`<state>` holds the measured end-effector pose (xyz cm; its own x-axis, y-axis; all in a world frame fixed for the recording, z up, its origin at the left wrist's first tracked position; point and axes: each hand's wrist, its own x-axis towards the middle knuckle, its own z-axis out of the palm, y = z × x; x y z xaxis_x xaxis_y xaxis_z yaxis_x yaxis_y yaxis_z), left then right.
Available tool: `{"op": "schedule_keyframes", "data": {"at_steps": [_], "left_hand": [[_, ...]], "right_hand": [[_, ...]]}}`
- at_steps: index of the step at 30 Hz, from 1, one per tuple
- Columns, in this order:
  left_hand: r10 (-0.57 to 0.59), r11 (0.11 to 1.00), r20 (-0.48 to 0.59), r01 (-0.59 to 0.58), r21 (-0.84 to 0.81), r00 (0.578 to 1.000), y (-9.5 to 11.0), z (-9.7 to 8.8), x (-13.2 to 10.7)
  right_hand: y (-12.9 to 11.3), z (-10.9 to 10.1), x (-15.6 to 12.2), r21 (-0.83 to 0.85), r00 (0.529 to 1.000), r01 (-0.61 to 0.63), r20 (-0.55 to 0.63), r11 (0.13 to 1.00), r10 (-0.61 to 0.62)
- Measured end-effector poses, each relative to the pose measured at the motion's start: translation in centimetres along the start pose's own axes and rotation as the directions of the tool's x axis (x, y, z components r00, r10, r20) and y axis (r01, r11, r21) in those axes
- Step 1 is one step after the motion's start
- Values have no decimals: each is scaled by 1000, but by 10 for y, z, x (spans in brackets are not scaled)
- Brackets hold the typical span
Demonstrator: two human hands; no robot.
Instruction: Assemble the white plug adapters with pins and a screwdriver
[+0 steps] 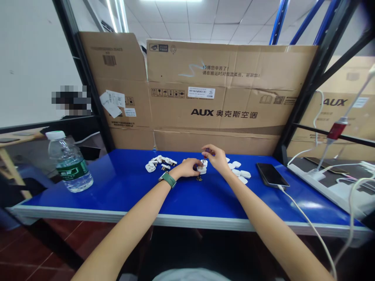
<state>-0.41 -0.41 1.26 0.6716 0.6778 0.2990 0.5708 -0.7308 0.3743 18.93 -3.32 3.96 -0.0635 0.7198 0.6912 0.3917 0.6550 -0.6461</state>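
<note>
Plug part [201, 170], small, rounded, white plastic: pinched between thumb and fingers of left hand [189, 168], just above blue, glossy table [175, 199] with pale grey edge. Right hand [216, 155]: curled, gripping slim screwdriver [207, 150] with dark reddish handle by the fingertips, shaft pointing down at plug part. Tip contact: cannot tell, too small. Directly under plug part, near left fingertips: small brass-coloured metal pins [199, 178]; joined to it or loose, cannot tell.

Around left wrist: watch with green band [169, 179]. Left of left hand, near: loose cluster of white plastic plug bases [159, 159], some with brass-coloured prongs. Just right of right hand: scattered flat, rounded white plastic covers [245, 174]. Farther right of right hand: black rectangular phone [272, 174], lying flat, white cable [307, 225] plugged into near end. Beyond phone, same side: long white power strip [322, 191]. Well left of left hand: clear plastic water bottle [70, 168] with green label and white cap, upright. Beyond both hands: tall brown printed cardboard sheet [228, 89], standing behind table.
</note>
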Motion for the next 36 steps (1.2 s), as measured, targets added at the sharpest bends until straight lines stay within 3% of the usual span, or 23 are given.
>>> {"op": "schedule_keyframes", "data": {"at_steps": [6, 12, 15, 17, 19, 21, 23, 26, 32, 36], "left_hand": [[43, 998, -14, -43, -37, 999, -1, 2, 2], [33, 999, 6, -33, -1, 999, 4, -2, 1], [-3, 996, 25, 1, 88, 1000, 9, -10, -3], [-42, 988, 42, 36, 148, 998, 10, -15, -6], [-97, 975, 41, 86, 203, 994, 10, -19, -9], [-154, 954, 2, 148, 259, 988, 7, -21, -12], [-207, 932, -53, 213, 292, 977, 4, -21, -13], [-281, 915, -124, 304, 265, 952, -2, -16, -12], [-351, 909, -220, 388, 153, 910, -8, 2, 0], [-353, 925, -230, 376, 60, 907, -12, 8, 7]], "right_hand": [[-3, 1, -2, -59, 998, -3, -68, 998, -1], [4, 1, -1, 49, 998, -18, -67, 999, 22], [5, -8, 0, 77, 983, 19, -184, 997, -4], [6, -17, 1, 31, 963, 19, -269, 999, -10], [6, -26, 2, -105, 960, -24, -278, 994, -6], [8, -33, 2, -301, 983, -66, -182, 951, 10], [9, -36, 1, -521, 989, -146, -51, 841, 140], [13, -40, -3, -727, 926, -246, 19, 641, 377], [20, -55, -13, -806, 830, -337, -11, 486, 558], [20, -58, -12, -814, 801, -333, 23, 476, 599]]}}
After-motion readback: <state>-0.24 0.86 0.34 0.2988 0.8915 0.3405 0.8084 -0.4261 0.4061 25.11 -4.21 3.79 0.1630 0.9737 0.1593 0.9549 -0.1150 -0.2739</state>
